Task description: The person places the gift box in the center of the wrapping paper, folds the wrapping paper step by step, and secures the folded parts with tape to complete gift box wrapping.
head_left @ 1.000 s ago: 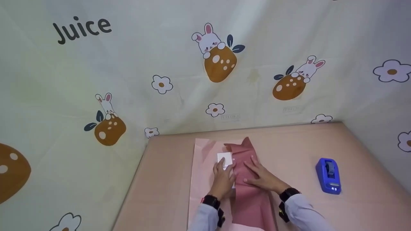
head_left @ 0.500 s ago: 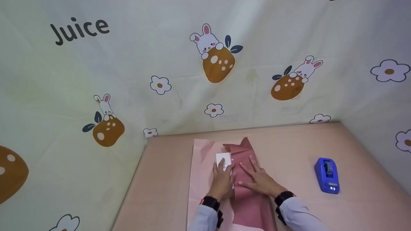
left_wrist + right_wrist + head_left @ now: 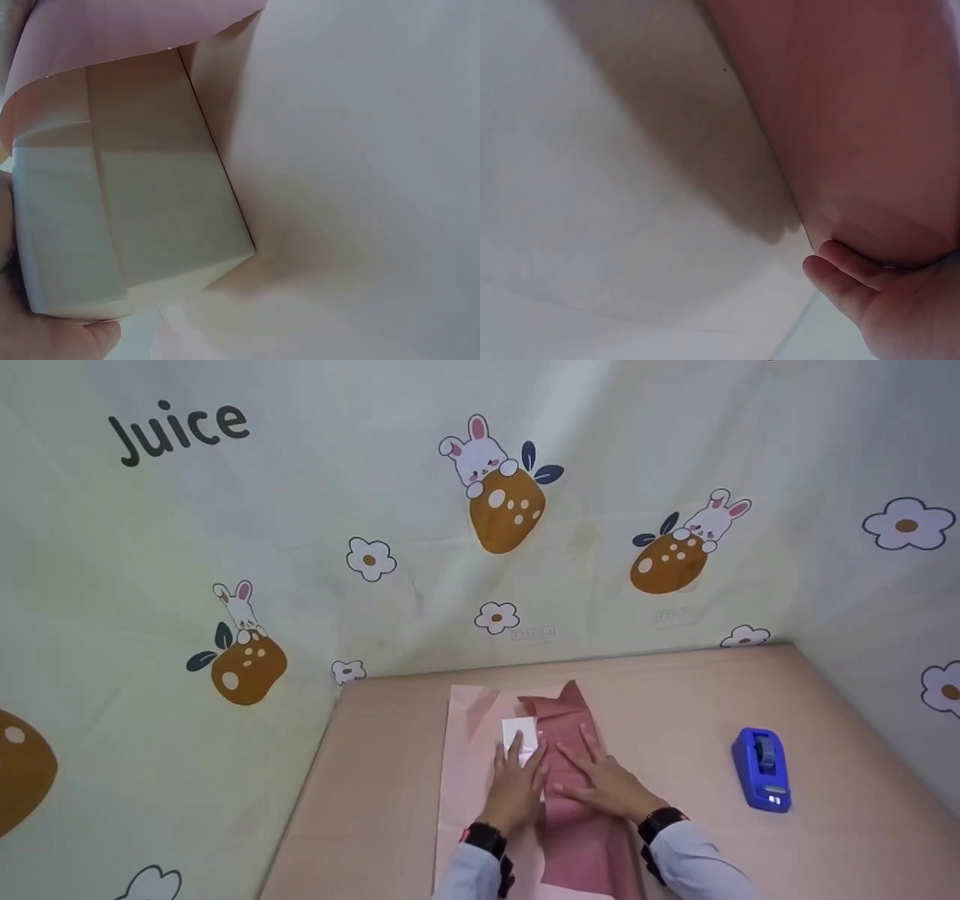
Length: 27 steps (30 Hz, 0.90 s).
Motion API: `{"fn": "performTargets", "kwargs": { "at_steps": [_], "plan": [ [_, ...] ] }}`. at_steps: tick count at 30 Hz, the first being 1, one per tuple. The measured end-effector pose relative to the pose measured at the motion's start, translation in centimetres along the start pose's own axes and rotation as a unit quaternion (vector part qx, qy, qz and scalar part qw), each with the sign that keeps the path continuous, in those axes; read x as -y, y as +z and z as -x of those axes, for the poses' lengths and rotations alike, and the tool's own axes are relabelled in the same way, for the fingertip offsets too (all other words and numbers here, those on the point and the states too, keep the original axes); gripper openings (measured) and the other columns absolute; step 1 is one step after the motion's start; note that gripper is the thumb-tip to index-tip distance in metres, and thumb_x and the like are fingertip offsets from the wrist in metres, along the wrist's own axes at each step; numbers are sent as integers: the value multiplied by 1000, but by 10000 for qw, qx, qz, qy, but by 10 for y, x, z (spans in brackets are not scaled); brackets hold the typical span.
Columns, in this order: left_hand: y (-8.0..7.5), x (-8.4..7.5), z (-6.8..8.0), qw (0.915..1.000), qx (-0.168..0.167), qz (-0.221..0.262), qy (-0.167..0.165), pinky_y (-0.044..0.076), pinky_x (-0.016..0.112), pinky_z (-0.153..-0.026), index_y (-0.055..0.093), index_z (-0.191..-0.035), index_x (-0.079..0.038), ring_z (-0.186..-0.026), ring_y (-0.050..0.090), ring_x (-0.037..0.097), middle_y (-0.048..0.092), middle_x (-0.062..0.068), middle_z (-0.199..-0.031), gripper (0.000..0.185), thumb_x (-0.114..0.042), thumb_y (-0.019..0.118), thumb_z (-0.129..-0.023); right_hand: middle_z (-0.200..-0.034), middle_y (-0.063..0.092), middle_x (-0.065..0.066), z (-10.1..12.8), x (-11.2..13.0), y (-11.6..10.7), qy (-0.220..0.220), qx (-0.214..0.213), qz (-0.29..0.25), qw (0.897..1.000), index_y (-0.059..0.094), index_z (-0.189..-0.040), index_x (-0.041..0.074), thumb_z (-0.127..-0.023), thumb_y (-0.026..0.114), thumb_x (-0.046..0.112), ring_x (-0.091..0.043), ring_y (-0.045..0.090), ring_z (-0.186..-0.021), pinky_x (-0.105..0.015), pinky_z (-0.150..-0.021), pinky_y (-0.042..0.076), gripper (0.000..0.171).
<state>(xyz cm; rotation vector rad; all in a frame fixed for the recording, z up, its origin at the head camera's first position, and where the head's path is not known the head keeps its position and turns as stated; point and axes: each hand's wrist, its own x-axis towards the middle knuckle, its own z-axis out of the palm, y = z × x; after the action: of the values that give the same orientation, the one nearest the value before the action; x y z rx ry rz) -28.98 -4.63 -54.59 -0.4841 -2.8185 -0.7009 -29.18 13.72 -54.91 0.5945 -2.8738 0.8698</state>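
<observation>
A small white box (image 3: 517,727) lies on a sheet of wrapping paper, light pink (image 3: 466,750) on the left. My left hand (image 3: 514,791) holds the box, with fingers over its top and the thumb by its right side. In the left wrist view the white box (image 3: 165,195) shows its side and a corner, part of the hand (image 3: 56,337) against its end. Dark pink paper (image 3: 581,840) is folded over the box's right part, hiding it. Spread fingers of my right hand (image 3: 609,789) press on this fold; the right wrist view shows the dark pink paper (image 3: 855,135) beside them.
A blue tape dispenser (image 3: 763,771) with a roll of tape stands on the table (image 3: 697,690) to the right. Behind and at both sides hangs a pale curtain (image 3: 420,487) printed with rabbits, orange fruit and flowers.
The right hand has slid slightly left across the dark pink fold, its fingers nearer the left hand. The left hand stays on the box. The head view has shifted slightly.
</observation>
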Motion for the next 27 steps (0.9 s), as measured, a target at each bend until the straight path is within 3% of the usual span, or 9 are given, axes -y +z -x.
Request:
{"fn": "performTargets", "kwargs": {
  "at_steps": [9, 16, 22, 27],
  "plan": [
    [-7, 12, 3, 9984, 439, 267, 246, 22, 59, -105, 37, -139, -19, -131, 15, 52, 21, 22, -148, 46, -36, 35, -96, -151, 7, -19, -1, 1, 2, 79, 76, 98, 9999, 33, -140, 25, -80, 53, 59, -52, 43, -115, -61, -84, 42, 72],
    [-15, 19, 8, 9959, 772, 316, 356, 24, 59, -104, 34, -140, -22, -135, 12, 47, 18, 16, -150, 49, -41, 35, -95, -151, 7, -20, -1, 0, 2, 35, 25, 181, 9998, 32, -141, 25, -81, 52, 59, -52, 45, -113, -62, -85, 41, 72],
    [-22, 32, 11, 9970, 503, 262, 528, 22, 56, -107, 37, -139, -16, -135, 18, 43, 25, 19, -147, 48, -34, 40, -95, -152, 7, -19, 0, 0, 2, 50, 94, 177, 9998, 31, -141, 26, -80, 52, 60, -54, 43, -113, -61, -86, 40, 73],
    [-30, 50, 13, 9991, 311, 277, 102, 24, 57, -105, 36, -139, -11, -134, 21, 43, 27, 20, -146, 50, -32, 42, -94, -152, 5, -19, 0, 1, 1, 82, 139, 149, 9998, 29, -142, 26, -80, 52, 60, -53, 40, -117, -62, -89, 38, 74]
  ]
}}
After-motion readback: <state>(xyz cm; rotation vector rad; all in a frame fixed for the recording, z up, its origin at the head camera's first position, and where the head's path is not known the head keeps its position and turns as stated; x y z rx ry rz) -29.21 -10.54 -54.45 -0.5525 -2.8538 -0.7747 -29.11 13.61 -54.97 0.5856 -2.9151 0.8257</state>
